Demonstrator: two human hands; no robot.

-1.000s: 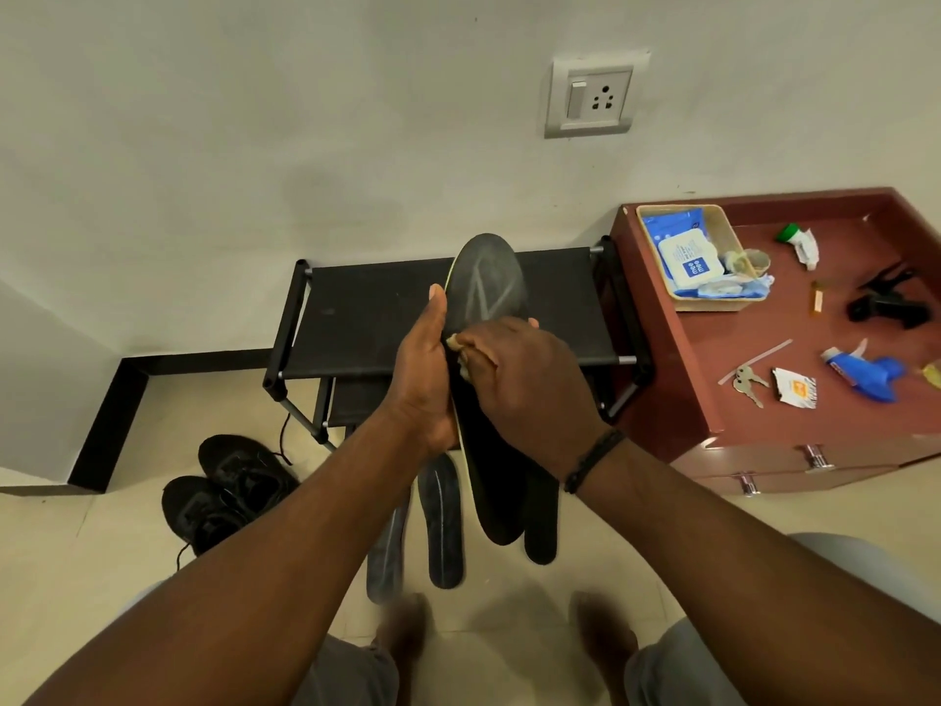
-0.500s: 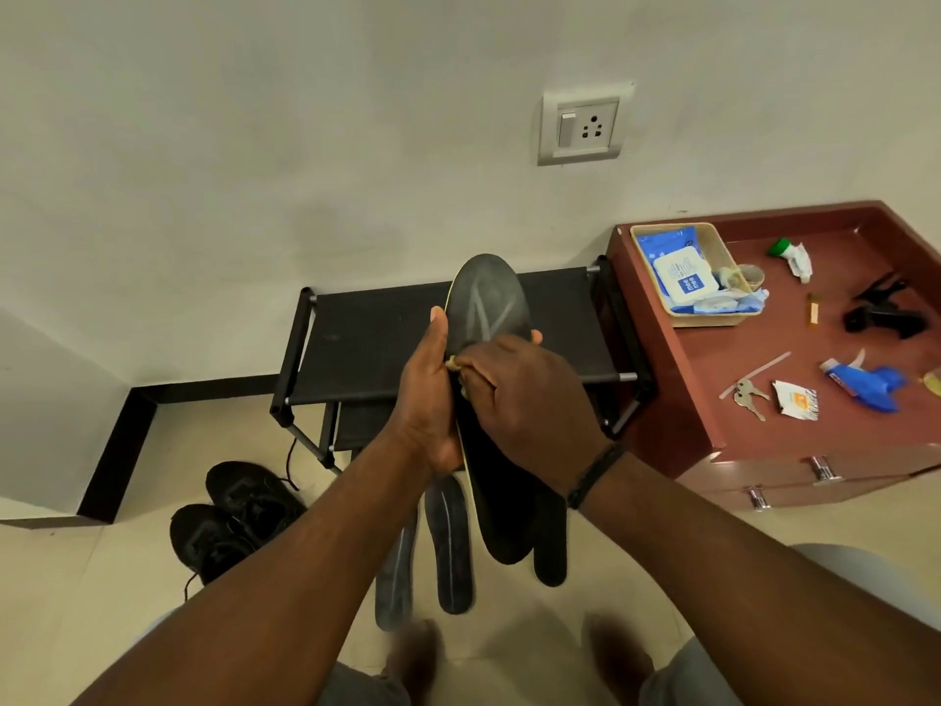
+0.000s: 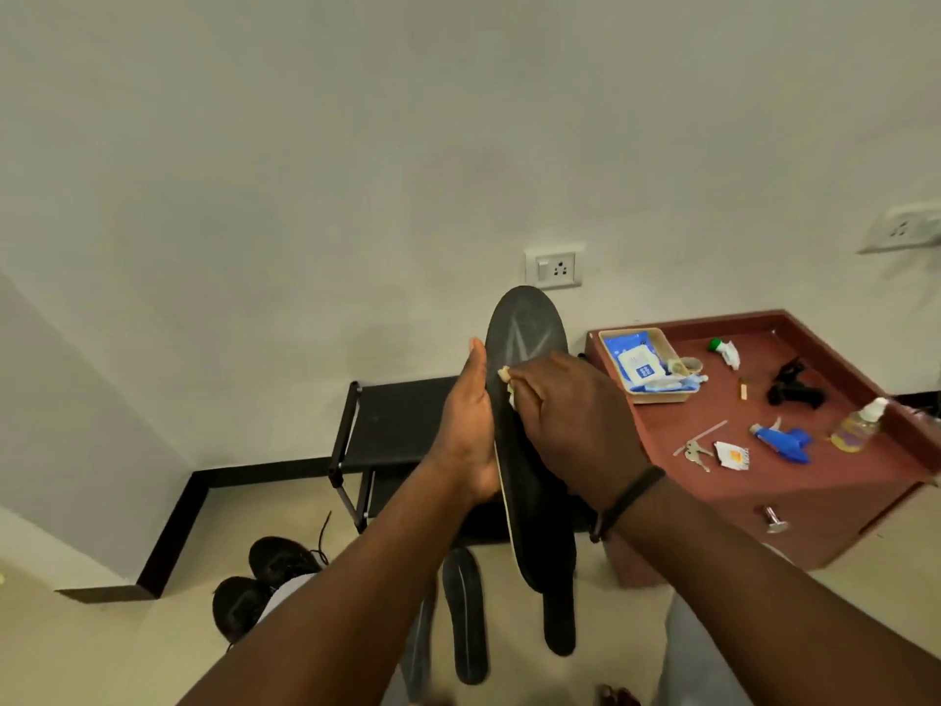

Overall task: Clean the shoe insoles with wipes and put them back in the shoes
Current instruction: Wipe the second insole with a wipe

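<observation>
My left hand (image 3: 466, 430) grips a black insole (image 3: 524, 328) upright by its left edge. My right hand (image 3: 570, 415) presses a pale crumpled wipe (image 3: 507, 380) against the insole's face, just below its rounded toe end. Several more dark insoles lie on the floor below: one (image 3: 464, 614) in the middle, another (image 3: 559, 614) to its right. A pair of black shoes (image 3: 270, 578) sits on the floor at the left. A blue pack of wipes (image 3: 636, 361) lies in a tan tray (image 3: 662, 397) on the red cabinet.
A black shoe rack (image 3: 392, 420) stands against the wall behind my hands. The red cabinet top (image 3: 814, 481) at the right holds keys (image 3: 695, 453), a blue spray nozzle (image 3: 781, 440), a small bottle (image 3: 860, 425) and a black clip (image 3: 792, 389). Sockets (image 3: 554, 267) are on the wall.
The view has tilted upward, showing more wall. My right hand with the wipe has shifted slightly up the insole toward the toe end; the left hand keeps its grip.
</observation>
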